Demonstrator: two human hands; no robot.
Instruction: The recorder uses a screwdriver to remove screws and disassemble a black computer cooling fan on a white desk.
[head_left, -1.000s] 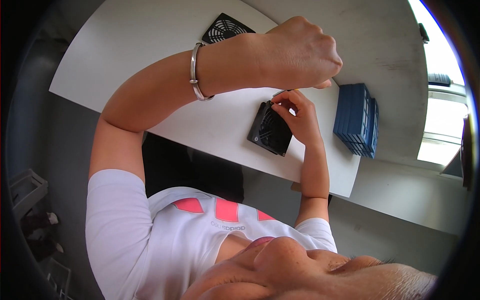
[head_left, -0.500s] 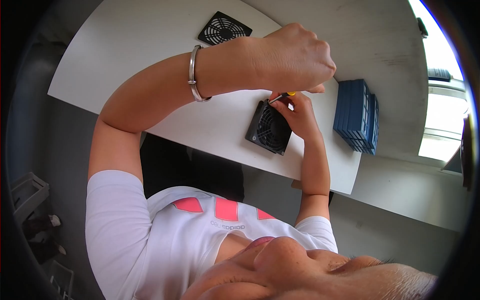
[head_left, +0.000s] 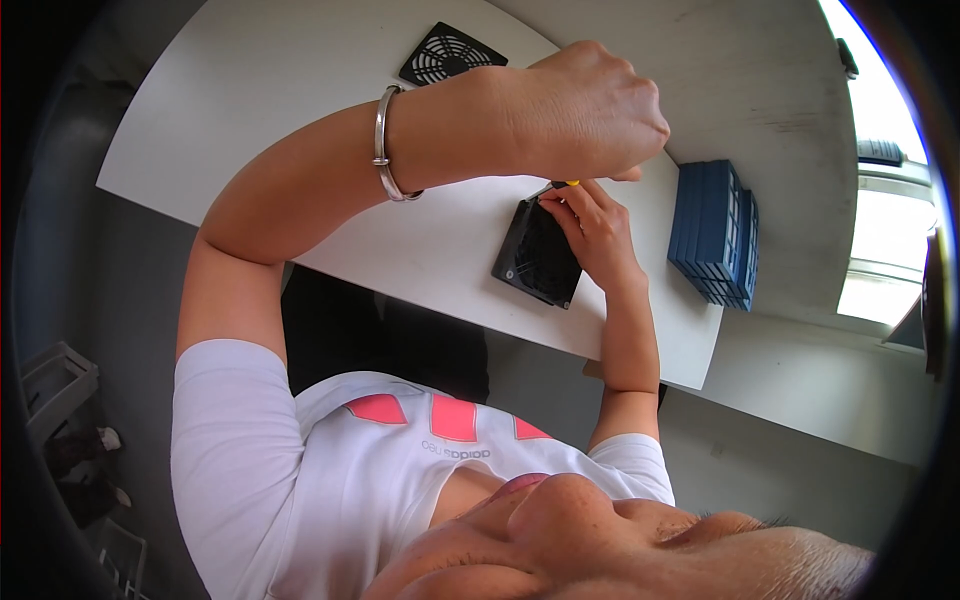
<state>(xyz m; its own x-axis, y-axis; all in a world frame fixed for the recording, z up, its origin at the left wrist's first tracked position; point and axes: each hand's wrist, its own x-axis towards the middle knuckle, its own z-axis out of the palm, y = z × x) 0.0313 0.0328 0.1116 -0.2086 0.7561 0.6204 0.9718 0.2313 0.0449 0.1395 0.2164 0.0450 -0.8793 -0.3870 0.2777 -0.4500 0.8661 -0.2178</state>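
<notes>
A square black cooling fan [head_left: 536, 262] with a ring-patterned guard lies on the white table, screw heads showing at its near corners. Above its far corner, my left hand [head_left: 595, 110] is closed in a fist, back of the hand up. From under that fist shows a short bit of a screwdriver [head_left: 568, 184] with yellow on its handle; the rest is covered by the hand. My right hand [head_left: 604, 235] rests by the fan's far right corner, thumb and fingers pinched round the screwdriver's lower end. What lies between those fingertips is hidden.
Farther back on the white table [head_left: 250, 90] lies a loose black fan grille [head_left: 450, 54], partly behind my left forearm. Blue plastic bins [head_left: 705, 230] stand at the right against the wall. The table's near edge runs just below the fan.
My right fingers have closed in around the screwdriver's lower end, hiding more of its shaft. The left fist has shifted very slightly up. The fan stays in place.
</notes>
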